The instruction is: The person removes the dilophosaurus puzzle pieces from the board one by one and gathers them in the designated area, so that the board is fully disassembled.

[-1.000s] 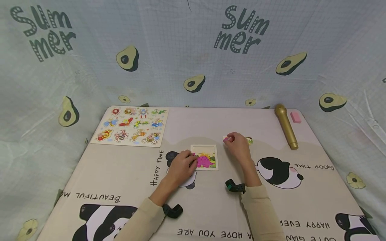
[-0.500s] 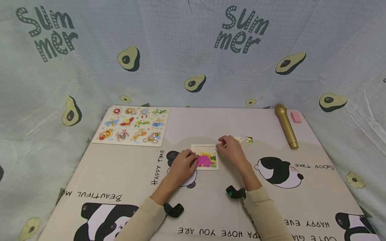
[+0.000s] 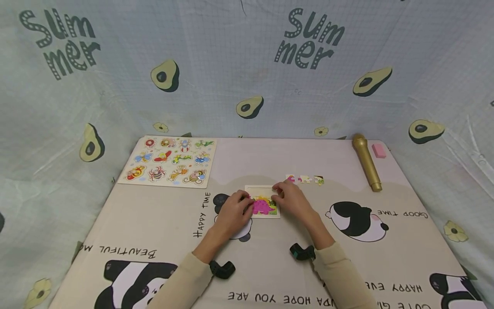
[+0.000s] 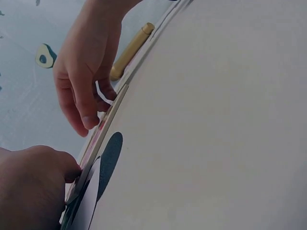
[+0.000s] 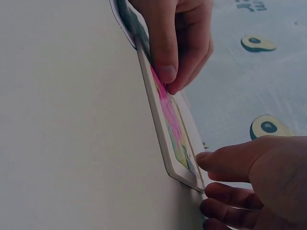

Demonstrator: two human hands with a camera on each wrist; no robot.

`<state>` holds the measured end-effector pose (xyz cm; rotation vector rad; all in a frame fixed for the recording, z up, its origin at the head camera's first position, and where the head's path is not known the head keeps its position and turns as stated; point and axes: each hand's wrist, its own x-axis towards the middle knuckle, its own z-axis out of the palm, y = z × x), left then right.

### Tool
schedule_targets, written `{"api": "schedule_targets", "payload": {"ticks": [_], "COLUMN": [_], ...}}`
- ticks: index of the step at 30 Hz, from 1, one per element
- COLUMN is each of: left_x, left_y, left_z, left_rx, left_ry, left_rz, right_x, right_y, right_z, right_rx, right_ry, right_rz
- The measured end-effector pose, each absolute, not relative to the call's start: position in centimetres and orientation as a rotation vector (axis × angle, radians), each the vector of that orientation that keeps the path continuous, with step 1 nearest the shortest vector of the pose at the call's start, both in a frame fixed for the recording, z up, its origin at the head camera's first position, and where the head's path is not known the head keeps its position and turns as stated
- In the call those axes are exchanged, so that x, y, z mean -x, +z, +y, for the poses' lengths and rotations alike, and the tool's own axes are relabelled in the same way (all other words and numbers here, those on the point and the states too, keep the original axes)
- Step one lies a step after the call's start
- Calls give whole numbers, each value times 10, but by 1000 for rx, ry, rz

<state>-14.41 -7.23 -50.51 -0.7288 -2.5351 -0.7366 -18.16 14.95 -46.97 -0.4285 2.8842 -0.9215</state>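
- Puzzle tray (image 3: 259, 191): small, rectangular, pale raised rim; flat on table, roughly squared to the scene; left rim partly hidden.
- Dinosaur picture (image 3: 263, 207): bright pink body, yellow along back, green at right; sits in tray's near part. Far strip of tray shows plain pale base.
- Loose pieces, three, in a left-to-right row, outside tray, beyond its far right corner:
- Left piece (image 3: 290, 178): pink and pale.
- Middle piece (image 3: 305, 179): mostly pale, pink bit at left.
- Right piece (image 3: 319, 180): green, dark patch.
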Motion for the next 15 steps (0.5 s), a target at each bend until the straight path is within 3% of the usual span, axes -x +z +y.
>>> {"api": "schedule_targets", "payload": {"ticks": [15], "left_x": [145], "left_y": [-503], "left_z": [-73], "left_rx": [855], "left_ry": [-695], "left_rz": [-2531], "right_x": [180], "right_y": [-467], "right_z": [149], "right_rx": [434], "right_ry": [-869], "right_rz": [2855]}}
